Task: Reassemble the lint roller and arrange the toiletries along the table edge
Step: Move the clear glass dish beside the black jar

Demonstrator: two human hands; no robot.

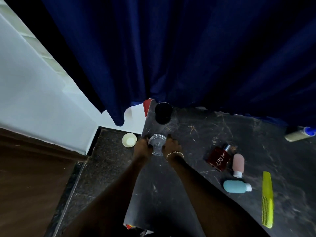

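A clear plastic jar (157,144) stands near the left edge of the dark marble table (205,134). My left hand (143,147) and my right hand (172,146) clasp it from either side. Just beyond it along the same edge stands a black cylinder container (163,113). To the right lie a dark red perfume bottle (219,157), a pink squeeze bottle (238,165), a light blue squeeze bottle (236,186) and a yellow-green comb (267,200). A cream tube with a blue end (300,134), possibly the lint roller, lies at the far right.
A dark blue curtain (171,57) hangs behind the table and touches its back edge. Down on the dark floor to the left sits a small white bowl (129,140). A red object (146,106) peeks out at the table's far left corner.
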